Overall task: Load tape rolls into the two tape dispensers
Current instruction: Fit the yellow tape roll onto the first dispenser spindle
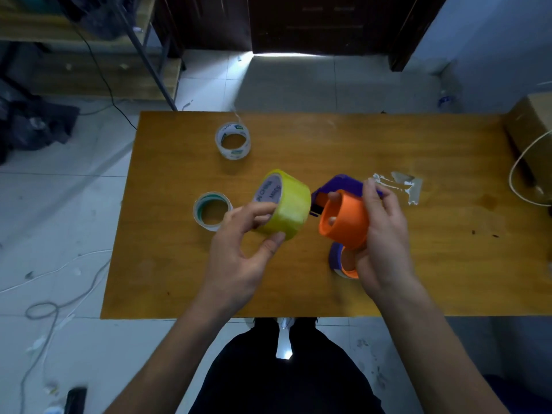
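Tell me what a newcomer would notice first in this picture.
At the table's middle, the left hand holds a yellow tape roll up beside the orange-and-purple dispenser gripped by the right hand. Two more tape rolls lie flat on the wooden table, left of them.

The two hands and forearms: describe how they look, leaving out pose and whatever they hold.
The left hand and right hand are bare: no gloves, rings or watch show. Both forearms are uncovered as far as the bottom edge of the frame, no sleeves in sight. No markings are visible on them.
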Demonstrator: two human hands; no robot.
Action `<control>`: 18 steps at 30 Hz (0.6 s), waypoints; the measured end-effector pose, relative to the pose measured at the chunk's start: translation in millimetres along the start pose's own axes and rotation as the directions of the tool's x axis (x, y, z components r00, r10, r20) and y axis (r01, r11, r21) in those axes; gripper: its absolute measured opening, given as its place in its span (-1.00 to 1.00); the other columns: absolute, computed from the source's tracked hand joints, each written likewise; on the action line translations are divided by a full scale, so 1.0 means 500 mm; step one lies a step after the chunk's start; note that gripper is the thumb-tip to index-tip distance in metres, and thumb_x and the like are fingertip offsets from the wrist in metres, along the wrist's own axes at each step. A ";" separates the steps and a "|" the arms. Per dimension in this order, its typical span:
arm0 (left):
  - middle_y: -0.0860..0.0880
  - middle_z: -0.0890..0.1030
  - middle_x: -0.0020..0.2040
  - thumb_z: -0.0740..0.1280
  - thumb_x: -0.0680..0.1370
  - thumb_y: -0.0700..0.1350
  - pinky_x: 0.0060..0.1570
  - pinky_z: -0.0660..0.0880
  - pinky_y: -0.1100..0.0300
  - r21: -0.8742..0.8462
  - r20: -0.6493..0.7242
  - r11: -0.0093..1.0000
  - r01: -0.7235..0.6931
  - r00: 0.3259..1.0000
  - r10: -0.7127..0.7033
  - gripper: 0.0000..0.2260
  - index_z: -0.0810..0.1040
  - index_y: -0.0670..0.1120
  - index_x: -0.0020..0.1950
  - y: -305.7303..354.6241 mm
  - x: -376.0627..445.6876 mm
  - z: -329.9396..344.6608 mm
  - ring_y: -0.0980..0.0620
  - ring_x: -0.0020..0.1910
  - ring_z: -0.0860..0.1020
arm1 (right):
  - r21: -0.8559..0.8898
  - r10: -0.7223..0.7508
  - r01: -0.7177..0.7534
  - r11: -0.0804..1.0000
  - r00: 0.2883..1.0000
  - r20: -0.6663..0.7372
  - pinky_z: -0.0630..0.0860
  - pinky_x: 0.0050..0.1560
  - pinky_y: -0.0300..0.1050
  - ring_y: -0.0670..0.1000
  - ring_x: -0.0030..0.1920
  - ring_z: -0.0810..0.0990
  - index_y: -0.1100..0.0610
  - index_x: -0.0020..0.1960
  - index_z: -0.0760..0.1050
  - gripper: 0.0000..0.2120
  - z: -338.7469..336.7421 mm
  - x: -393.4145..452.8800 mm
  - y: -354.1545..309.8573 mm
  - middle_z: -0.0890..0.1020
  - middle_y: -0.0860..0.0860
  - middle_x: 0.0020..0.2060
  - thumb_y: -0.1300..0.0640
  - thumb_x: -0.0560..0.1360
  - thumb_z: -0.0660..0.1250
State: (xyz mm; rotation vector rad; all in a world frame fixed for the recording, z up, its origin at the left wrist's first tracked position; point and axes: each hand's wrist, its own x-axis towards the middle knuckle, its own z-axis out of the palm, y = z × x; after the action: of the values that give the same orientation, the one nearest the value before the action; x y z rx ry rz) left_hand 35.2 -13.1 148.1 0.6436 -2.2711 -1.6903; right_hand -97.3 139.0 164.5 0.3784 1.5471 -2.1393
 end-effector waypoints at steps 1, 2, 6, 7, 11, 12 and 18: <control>0.00 0.59 0.26 0.46 0.56 -0.08 0.27 0.50 0.29 0.052 0.014 0.998 -0.045 0.999 0.044 -0.75 0.60 0.18 0.19 -0.002 -0.002 -0.002 0.18 0.28 0.56 | 0.015 0.028 -0.028 0.999 1.000 0.008 0.66 -0.29 -0.11 0.04 -0.15 0.75 0.13 0.34 0.42 -0.66 0.003 -0.002 0.001 0.78 0.08 -0.17 -0.02 0.66 0.31; 0.07 0.55 0.29 0.45 0.55 -0.08 0.28 0.45 0.37 0.093 0.028 0.993 -0.078 0.997 0.075 -0.72 0.58 0.21 0.20 -0.001 -0.004 -0.002 0.24 0.33 0.52 | 0.026 0.049 -0.049 0.998 0.999 0.014 0.66 -0.29 -0.12 0.02 -0.13 0.75 0.12 0.34 0.43 -0.67 0.005 -0.002 0.002 0.79 0.06 -0.16 -0.03 0.66 0.31; 0.55 0.40 0.28 0.45 0.54 -0.14 0.33 0.47 0.26 0.178 0.054 0.960 -0.216 0.976 0.209 -0.69 0.54 0.17 0.21 0.002 -0.005 0.005 0.16 0.46 0.42 | -0.019 0.057 -0.057 0.998 0.998 -0.004 0.65 -0.28 -0.13 -0.03 -0.15 0.73 0.15 0.36 0.47 -0.60 0.009 -0.001 0.004 0.78 -0.03 -0.15 -0.08 0.64 0.32; 0.58 0.41 0.26 0.45 0.55 -0.15 0.34 0.50 0.13 0.202 0.059 0.947 -0.251 0.968 0.245 -0.70 0.54 0.15 0.20 0.001 -0.004 0.006 0.13 0.47 0.41 | -0.026 0.046 -0.046 0.999 0.999 -0.008 0.65 -0.28 -0.13 -0.03 -0.16 0.73 0.16 0.38 0.46 -0.58 0.010 -0.002 0.001 0.78 -0.02 -0.15 -0.07 0.65 0.32; 0.15 0.67 0.09 0.44 0.57 -0.17 0.35 0.41 -0.34 0.473 0.145 0.797 -0.376 0.925 0.351 -0.75 0.60 0.07 0.21 0.001 0.000 -0.011 -0.07 0.41 0.47 | -0.086 -0.137 0.136 0.987 0.990 -0.014 0.65 -0.25 -0.05 0.07 -0.12 0.76 0.07 0.28 0.43 -0.74 0.006 -0.014 -0.025 0.77 0.11 -0.09 0.00 0.66 0.31; 0.07 0.69 0.06 0.43 0.58 -0.17 0.40 0.38 -0.37 0.547 0.201 0.732 -0.407 0.912 0.357 -0.75 0.63 0.06 0.22 0.007 0.004 -0.019 -0.10 0.38 0.47 | -0.156 -0.219 0.217 0.964 0.976 0.004 0.66 -0.23 -0.04 0.10 -0.09 0.76 0.02 0.27 0.42 -0.77 0.005 -0.020 -0.033 0.77 0.10 -0.05 0.00 0.65 0.31; 0.07 0.64 0.17 0.46 0.54 -0.07 0.57 0.20 -0.22 0.565 0.620 0.500 -0.656 0.738 0.268 -0.62 0.58 0.13 0.35 0.100 0.033 -0.054 -0.08 0.38 0.45 | -0.404 -0.391 0.549 0.732 0.823 0.412 0.63 -0.16 -0.17 -0.06 0.00 0.71 0.03 0.34 0.37 -0.64 0.022 -0.048 -0.040 0.68 -0.22 0.07 -0.04 0.61 0.36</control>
State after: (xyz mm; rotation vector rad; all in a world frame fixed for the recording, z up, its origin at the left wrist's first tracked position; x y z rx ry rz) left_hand 22.1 -32.1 202.6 -0.3710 -3.0959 -0.5628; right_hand -86.7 138.8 195.8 -0.5700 2.0883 -1.8774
